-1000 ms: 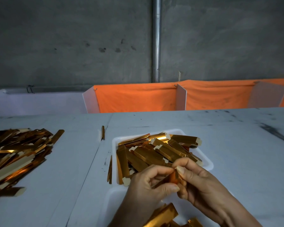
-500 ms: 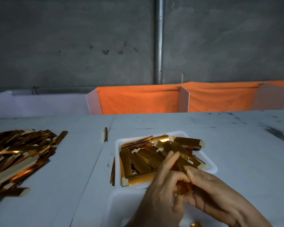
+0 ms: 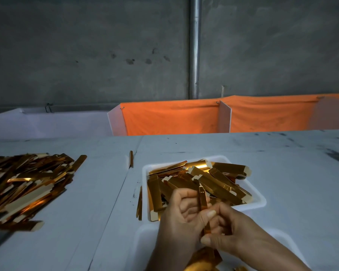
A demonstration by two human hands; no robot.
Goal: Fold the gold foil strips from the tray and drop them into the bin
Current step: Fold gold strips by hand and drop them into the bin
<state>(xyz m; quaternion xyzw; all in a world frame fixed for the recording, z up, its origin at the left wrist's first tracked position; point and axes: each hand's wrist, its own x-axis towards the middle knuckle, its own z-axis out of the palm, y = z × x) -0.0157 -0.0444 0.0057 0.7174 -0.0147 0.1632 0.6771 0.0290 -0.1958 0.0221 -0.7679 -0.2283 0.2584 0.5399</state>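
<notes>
Both hands, left (image 3: pixel 181 218) and right (image 3: pixel 233 239), pinch one upright foil strip (image 3: pixel 202 198) over the bin (image 3: pixel 145 239); best crease firmly along its length before release.

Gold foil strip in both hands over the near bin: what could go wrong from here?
1. The strip stands upright, pinched by the left hand and right hand; uneven pressure could crease it crooked.
2. The hands hover at the edge of the bin, so a released strip might land on the table.
3. The tray is heaped; a wrist could knock strips out.
</notes>
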